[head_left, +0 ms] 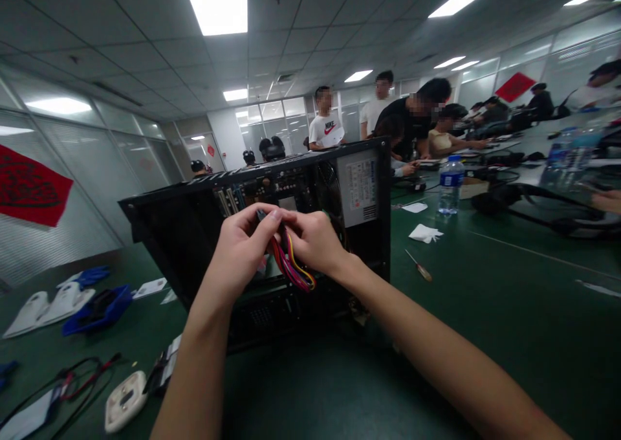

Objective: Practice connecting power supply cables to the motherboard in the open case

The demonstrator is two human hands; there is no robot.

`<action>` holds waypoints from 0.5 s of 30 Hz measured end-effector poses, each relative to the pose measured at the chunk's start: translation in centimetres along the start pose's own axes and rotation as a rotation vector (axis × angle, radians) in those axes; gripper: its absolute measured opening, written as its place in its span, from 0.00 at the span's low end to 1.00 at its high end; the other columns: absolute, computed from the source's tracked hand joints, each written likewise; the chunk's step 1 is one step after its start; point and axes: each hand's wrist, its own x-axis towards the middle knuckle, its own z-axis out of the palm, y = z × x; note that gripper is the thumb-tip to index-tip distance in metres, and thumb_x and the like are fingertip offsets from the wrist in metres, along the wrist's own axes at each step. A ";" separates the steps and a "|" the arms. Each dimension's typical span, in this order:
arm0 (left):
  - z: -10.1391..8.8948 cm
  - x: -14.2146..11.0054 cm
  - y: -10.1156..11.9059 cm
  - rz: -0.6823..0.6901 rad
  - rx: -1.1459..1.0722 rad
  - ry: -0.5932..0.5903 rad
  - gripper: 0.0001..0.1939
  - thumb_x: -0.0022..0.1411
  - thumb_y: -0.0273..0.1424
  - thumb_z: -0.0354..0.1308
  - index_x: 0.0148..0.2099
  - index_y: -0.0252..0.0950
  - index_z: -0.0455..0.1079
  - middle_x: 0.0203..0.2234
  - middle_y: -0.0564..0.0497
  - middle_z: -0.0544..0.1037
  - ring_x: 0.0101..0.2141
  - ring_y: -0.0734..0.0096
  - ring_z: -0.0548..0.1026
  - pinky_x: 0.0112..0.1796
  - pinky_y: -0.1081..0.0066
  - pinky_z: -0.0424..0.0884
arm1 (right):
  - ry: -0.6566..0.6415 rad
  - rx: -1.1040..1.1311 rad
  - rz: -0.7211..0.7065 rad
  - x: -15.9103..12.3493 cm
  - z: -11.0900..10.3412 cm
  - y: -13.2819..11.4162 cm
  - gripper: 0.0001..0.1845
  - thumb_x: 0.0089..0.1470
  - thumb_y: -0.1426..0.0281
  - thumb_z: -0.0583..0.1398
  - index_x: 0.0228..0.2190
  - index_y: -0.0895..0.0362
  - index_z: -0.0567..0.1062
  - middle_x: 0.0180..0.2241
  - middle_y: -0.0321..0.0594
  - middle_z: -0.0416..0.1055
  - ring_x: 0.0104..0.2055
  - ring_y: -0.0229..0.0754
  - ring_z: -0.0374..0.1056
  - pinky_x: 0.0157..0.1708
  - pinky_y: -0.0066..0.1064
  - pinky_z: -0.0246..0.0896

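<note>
An open black computer case (169, 210) stands upright on the green table, its inside facing me. In front of the opening, my left hand (242, 242) is closed in a pinch on the dark end of a power cable (294, 268). My right hand (315, 239) is closed around the same cable, right beside the left. The cable's red, purple, yellow and black wires hang in a loop under the fingers. Behind the hands show a circuit board (286, 184) and the labelled power supply (358, 184). My fingers hide most of the cable's connector.
To the right lie a screwdriver (419, 266) and a crumpled tissue (425, 233), with a water bottle (451, 186) behind. A blue tray (97, 310), white gloves (43, 310) and a beige device (126, 401) are on the left. Several people are farther back.
</note>
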 end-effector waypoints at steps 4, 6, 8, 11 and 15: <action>0.0 0.1 -0.3 0.032 -0.057 0.064 0.15 0.59 0.43 0.62 0.36 0.34 0.75 0.25 0.51 0.75 0.23 0.75 0.70 0.24 0.77 0.67 | 0.090 -0.022 0.048 0.1 -2.4 -2.9 0.10 0.63 0.69 0.54 0.37 0.57 0.75 0.31 0.39 0.75 0.31 0.39 0.68 0.33 0.29 0.56; -0.1 0.2 -0.4 0.025 -0.071 0.085 0.16 0.59 0.44 0.63 0.35 0.34 0.74 0.25 0.52 0.74 0.23 0.75 0.69 0.24 0.77 0.67 | 0.058 0.027 0.025 0.0 -3.6 -4.2 0.10 0.65 0.68 0.54 0.38 0.56 0.75 0.32 0.38 0.75 0.32 0.39 0.69 0.34 0.28 0.57; -0.1 0.2 -0.4 0.028 -0.075 0.092 0.17 0.59 0.44 0.62 0.34 0.34 0.73 0.25 0.52 0.74 0.24 0.75 0.70 0.25 0.77 0.67 | -0.020 0.073 0.000 -0.3 -4.5 -5.2 0.10 0.65 0.65 0.55 0.37 0.56 0.75 0.32 0.38 0.74 0.32 0.39 0.69 0.33 0.28 0.58; 0.0 0.2 -0.1 0.042 -0.052 0.082 0.17 0.61 0.44 0.60 0.33 0.34 0.73 0.26 0.52 0.74 0.26 0.73 0.71 0.26 0.77 0.68 | -0.118 0.070 -0.009 -0.6 -5.1 -6.0 0.10 0.60 0.60 0.61 0.36 0.55 0.75 0.32 0.38 0.73 0.33 0.40 0.68 0.32 0.29 0.58; 0.7 -0.1 0.3 0.029 -0.008 0.044 0.18 0.62 0.46 0.58 0.37 0.34 0.74 0.28 0.50 0.76 0.29 0.69 0.74 0.30 0.74 0.71 | -0.088 0.021 -0.040 -0.7 -4.8 -5.8 0.07 0.56 0.65 0.64 0.30 0.55 0.74 0.30 0.37 0.71 0.31 0.38 0.64 0.32 0.29 0.55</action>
